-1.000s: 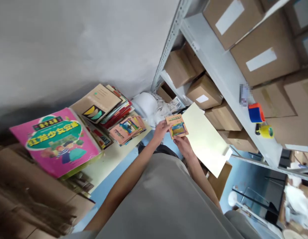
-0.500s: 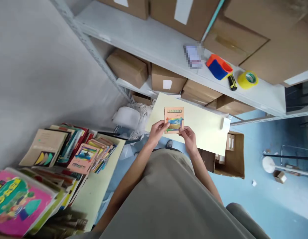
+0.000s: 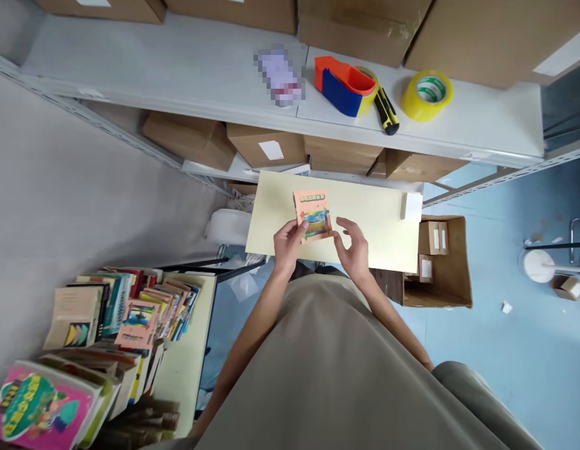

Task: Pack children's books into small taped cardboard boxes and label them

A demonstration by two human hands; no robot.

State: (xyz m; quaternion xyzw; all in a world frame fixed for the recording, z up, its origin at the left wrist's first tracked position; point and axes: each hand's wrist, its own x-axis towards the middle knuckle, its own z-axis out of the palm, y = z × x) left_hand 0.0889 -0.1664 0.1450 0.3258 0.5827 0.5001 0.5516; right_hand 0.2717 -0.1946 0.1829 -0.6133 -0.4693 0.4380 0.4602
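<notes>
On the grey shelf (image 3: 177, 69) sit an orange-and-blue tape dispenser (image 3: 344, 84), a black-and-yellow cutter (image 3: 386, 112) just right of it, then a yellow tape roll (image 3: 427, 95). Below the shelf stand cardboard boxes (image 3: 266, 147); stacked books (image 3: 130, 309) lie far lower left.

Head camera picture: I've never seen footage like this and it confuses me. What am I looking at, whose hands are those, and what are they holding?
The camera sits on a person's head and looks down, so the grey shape at the bottom is their own shirt. The left hand pinches a small pink booklet by its corner; the right hand is open just beside it, not gripping. Under them is a pale yellow tabletop. On the grey shelf above lie a tape dispenser, a box cutter and a yellow tape roll. A stack of books lies at lower left.
</notes>
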